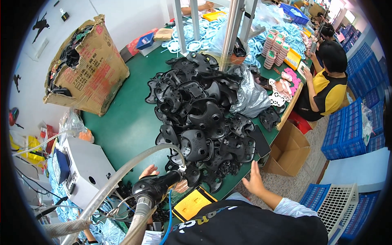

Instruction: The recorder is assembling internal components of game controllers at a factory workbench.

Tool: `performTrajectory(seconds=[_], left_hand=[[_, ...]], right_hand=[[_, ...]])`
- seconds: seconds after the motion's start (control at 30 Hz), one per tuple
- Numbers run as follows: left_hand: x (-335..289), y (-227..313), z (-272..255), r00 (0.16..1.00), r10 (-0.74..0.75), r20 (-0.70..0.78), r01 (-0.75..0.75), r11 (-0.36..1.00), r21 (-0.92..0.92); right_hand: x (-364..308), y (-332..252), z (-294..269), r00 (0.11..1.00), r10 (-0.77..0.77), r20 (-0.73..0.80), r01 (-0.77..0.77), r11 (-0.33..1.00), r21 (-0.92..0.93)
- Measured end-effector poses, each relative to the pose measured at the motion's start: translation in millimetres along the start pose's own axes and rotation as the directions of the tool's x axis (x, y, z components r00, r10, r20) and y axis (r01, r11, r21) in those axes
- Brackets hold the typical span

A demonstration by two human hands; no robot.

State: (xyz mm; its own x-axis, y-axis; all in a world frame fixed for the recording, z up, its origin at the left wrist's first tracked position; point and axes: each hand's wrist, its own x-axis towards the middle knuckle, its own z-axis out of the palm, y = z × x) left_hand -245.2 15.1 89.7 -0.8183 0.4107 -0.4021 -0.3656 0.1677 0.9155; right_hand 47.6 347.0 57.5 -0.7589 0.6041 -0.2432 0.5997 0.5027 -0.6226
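Note:
A big heap of black game controller shells (208,118) covers the middle of the green table. My right hand (254,181) is raised at the near right edge of the heap, fingers stretched out, holding nothing. A hanging black power screwdriver (153,188) with a clear hose hides much of my left hand (149,170). Parts of that hand show on both sides of the tool, apart from each other; it looks open, with no held object visible. Just in front of my body lies a yellow fixture (195,204), close to the left hand.
A torn carton (87,67) of black parts stands far left, above a white machine (87,171). A metal post (231,36) rises behind the heap, beside a grey plastic bag (249,92). An open carton (288,149) sits right; beyond, a person (326,81) works.

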Motion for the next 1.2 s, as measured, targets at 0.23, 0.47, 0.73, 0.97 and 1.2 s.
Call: performTrajectory(seconds=[0.23, 0.47, 0.73, 0.97, 1.2], left_hand=[[-25.3, -46.2, -20.3, 0.999, 0.051, 0.002, -0.05, 0.997, -0.064], [-61.5, -38.8, -9.6, 0.979, -0.14, -0.151, 0.145, 0.989, 0.025], [-97.1, -83.2, -37.0, 0.965, -0.035, -0.262, 0.032, 0.999, -0.016], [-137.3, -77.0, -53.9, 0.933, -0.014, -0.359, 0.006, 1.0, -0.024], [-164.3, -96.4, -72.8, 0.891, 0.073, -0.449, -0.089, 0.996, -0.013]], right_hand=[[32.9, -13.8, 47.5, 0.982, 0.18, -0.051, -0.175, 0.981, 0.084], [51.9, -20.1, 38.3, 0.976, 0.191, 0.106, -0.189, 0.982, -0.031], [72.7, -96.3, -28.9, 0.685, 0.398, 0.61, 0.109, 0.772, -0.626], [43.9, -227.9, 14.5, 0.337, -0.265, 0.904, 0.73, 0.68, -0.073], [-0.2, -343.6, 174.6, 0.234, -0.695, 0.68, 0.669, 0.623, 0.406]])
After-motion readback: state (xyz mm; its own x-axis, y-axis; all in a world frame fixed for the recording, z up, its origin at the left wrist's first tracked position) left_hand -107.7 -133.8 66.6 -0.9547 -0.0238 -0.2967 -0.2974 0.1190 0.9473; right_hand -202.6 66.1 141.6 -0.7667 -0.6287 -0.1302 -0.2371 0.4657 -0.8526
